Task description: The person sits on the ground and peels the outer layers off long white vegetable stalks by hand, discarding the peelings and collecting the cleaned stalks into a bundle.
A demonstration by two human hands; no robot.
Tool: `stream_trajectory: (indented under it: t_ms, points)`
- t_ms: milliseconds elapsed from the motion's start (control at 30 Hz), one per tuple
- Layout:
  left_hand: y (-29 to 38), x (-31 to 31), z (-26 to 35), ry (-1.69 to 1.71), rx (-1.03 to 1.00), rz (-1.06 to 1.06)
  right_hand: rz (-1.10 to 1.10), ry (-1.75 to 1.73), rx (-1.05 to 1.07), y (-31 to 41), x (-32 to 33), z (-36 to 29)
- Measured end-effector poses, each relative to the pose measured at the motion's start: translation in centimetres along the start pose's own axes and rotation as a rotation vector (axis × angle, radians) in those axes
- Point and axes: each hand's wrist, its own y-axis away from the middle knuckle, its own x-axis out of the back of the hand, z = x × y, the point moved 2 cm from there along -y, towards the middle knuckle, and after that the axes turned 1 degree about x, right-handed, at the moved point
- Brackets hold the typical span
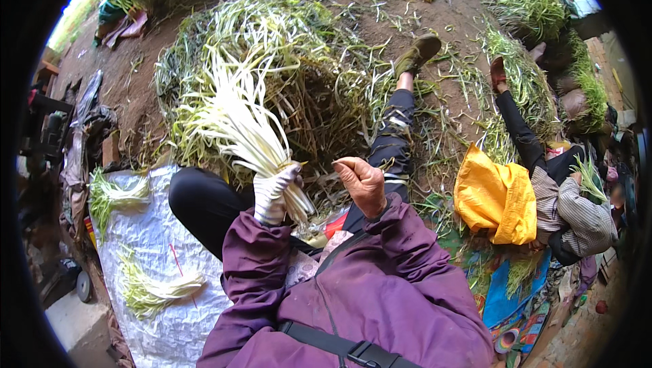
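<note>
My left hand [270,196], in a striped knitted glove, is shut around a bunch of long pale chive-like stalks [254,128]. Their white cut ends point down toward my lap, while the leafy ends spread up and away to the left. My bare right hand [361,184] is apart from the bunch, just right of it, with fingers curled and thumb against them. Nothing shows in its grip. Beyond both hands lies a large heap of loose leaves and dry straw-like trimmings [326,77].
On the white plastic sheet [147,246] at left lie two bunches, a far one [122,192] and a near one [163,284] beside a thin red strip [175,261]. To the right are a yellow sack [494,197] and a seated person [580,210]. My outstretched leg [395,134] borders the heap.
</note>
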Motion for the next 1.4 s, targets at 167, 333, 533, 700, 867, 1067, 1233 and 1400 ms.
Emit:
stream_trajectory:
  t_ms: [167, 333, 533, 700, 867, 1067, 1233, 1400]
  points:
    - [0.0, 0.6, 0.1, -0.073, -0.075, -0.038, -0.341, 0.286, 0.025, -3.4, -2.6, -2.4]
    - [0.2, 0.7, 0.0, -0.073, -0.063, -0.062, -0.442, 0.153, 0.292, -4.3, -3.9, 0.6]
    - [0.7, 1.7, 0.7, -0.081, 0.069, -0.127, -0.116, -0.223, -0.130, -5.2, -0.2, -0.6]
    - [1.0, 2.1, 0.4, -0.132, 0.042, -0.108, -0.457, 0.022, 0.138, -3.6, -2.2, -1.7]
    - [1.6, 1.6, 1.2, -0.027, 0.005, -0.138, -0.596, 0.038, 0.432, -4.8, -5.7, 0.3]
    - [1.5, 2.2, 0.6, -0.103, 0.071, -0.219, -0.649, -0.462, -0.209, -4.9, -3.8, 0.9]
    - [1.0, 2.0, 0.6, -0.133, 0.196, -0.145, -0.198, -0.713, -0.129, -6.2, 2.0, 1.7]
    - [1.0, 1.1, 1.1, -0.154, 0.175, -0.125, -0.176, 0.377, 0.140, -7.6, 8.6, 5.7]
